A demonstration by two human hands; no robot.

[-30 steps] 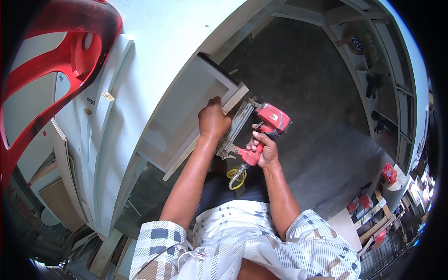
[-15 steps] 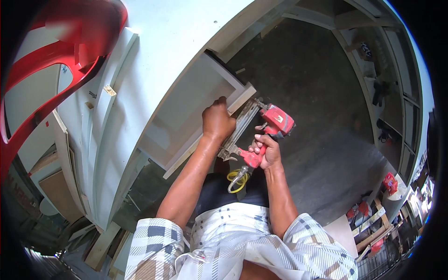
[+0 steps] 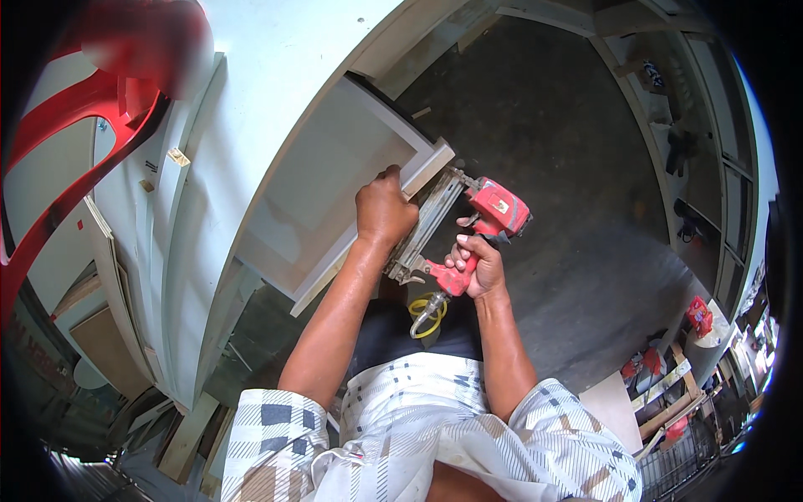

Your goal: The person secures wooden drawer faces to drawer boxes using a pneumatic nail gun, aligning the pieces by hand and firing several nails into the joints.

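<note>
My right hand (image 3: pixel 483 266) is wrapped around the handle of a red nail gun (image 3: pixel 500 206), with a finger near its trigger. The gun's long metal magazine (image 3: pixel 428 219) lies alongside a pale wooden strip (image 3: pixel 430 170), its nose close to the strip's far end. Whether the nose touches the wood cannot be made out. The strip runs along the near edge of a pale, drawer-like panel (image 3: pixel 322 197). My left hand (image 3: pixel 386 209) is closed over that strip, just left of the magazine; its fingertips are hidden. A yellow air hose (image 3: pixel 428 315) hangs coiled below the gun.
A large white curved-looking board (image 3: pixel 276 75) rises at the left, with a red plastic chair (image 3: pixel 109 125) in front of it. Boards and offcuts (image 3: pixel 188 439) stand at the lower left. Wood scraps and a wire rack (image 3: pixel 682 473) lie lower right; dark floor (image 3: pixel 569 167) spreads beyond.
The view has shifted slightly, so the board and chair sit further left. The gun's nose appears a little nearer the strip's far end. Both hands keep their grips.
</note>
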